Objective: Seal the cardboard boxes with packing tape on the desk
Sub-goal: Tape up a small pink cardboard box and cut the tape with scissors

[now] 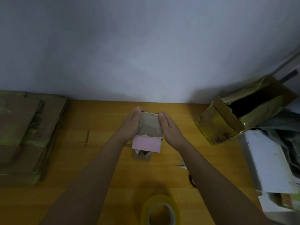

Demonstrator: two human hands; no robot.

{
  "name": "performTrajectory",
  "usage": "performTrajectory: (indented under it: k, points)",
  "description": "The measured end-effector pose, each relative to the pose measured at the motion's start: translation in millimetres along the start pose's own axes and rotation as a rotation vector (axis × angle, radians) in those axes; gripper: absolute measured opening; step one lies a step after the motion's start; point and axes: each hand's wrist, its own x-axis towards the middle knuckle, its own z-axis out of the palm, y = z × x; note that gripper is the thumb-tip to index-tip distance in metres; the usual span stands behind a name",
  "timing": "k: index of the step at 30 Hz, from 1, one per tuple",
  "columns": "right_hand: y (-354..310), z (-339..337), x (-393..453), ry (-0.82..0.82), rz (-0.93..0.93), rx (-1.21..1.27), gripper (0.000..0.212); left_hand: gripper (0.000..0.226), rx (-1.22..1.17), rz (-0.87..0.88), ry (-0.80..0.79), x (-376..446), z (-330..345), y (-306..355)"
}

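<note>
A small cardboard box point(150, 125) with a pink side panel point(146, 145) stands upright in the middle of the wooden desk point(97, 117). Glossy tape covers its top face. My left hand point(131, 125) presses flat against the box's left side, fingers straight. On the opposite side my right hand point(168, 127) presses with straight fingers too. The roll of yellowish packing tape point(159, 210) lies flat at the desk's near edge, between my forearms.
A stack of flattened cardboard boxes point(24, 135) fills the left of the desk. An open taped box point(240, 111) lies tilted at the right rear. Scissors point(181, 164) lie under my right forearm. White boxes point(272, 168) crowd the right edge. A thin pen-like object point(86, 138) lies left of centre.
</note>
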Motion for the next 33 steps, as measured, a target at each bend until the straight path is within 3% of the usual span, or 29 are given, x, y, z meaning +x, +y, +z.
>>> performTrajectory:
  k: [5, 9, 13, 17, 20, 25, 27, 29, 31, 33]
  points:
    - [-8, -2, 0, -0.024, 0.096, 0.075, 0.031, 0.039, -0.155, -0.119, -0.133, 1, 3, 3]
    - [-17, 6, -3, -0.057, 0.276, 0.193, 0.053, 0.058, -0.139, -0.121, -0.140, 3, 3, 4]
    - [-28, 4, -10, -0.145, 0.331, 0.098, 0.064, 0.062, -0.043, -0.075, -0.094, 1, 2, 5]
    - [-30, -9, -24, -0.214, 0.235, -0.144, 0.063, 0.048, -0.006, -0.038, -0.097, -1, 0, 10]
    - [-20, -27, -39, -0.219, 0.039, -0.221, 0.051, 0.042, -0.033, -0.046, -0.116, 1, -4, 11]
    - [-7, -35, -56, -0.335, -0.196, -0.615, 0.085, 0.050, -0.085, -0.055, -0.174, -4, -8, 15]
    - [-3, -32, -51, -0.222, -0.271, -0.684, 0.081, 0.050, -0.186, -0.024, -0.225, -11, -16, 4]
    - [0, -31, -39, -0.022, -0.303, -0.528, 0.056, 0.054, -0.395, -0.065, -0.138, -16, -19, 4]
    - [-1, -32, -23, 0.139, -0.231, -0.368, 0.042, 0.067, -0.378, -0.116, -0.071, -18, -20, 10]
    - [0, -38, -2, 0.257, -0.105, -0.270, 0.038, 0.067, -0.201, -0.104, -0.023, -22, -22, 8]
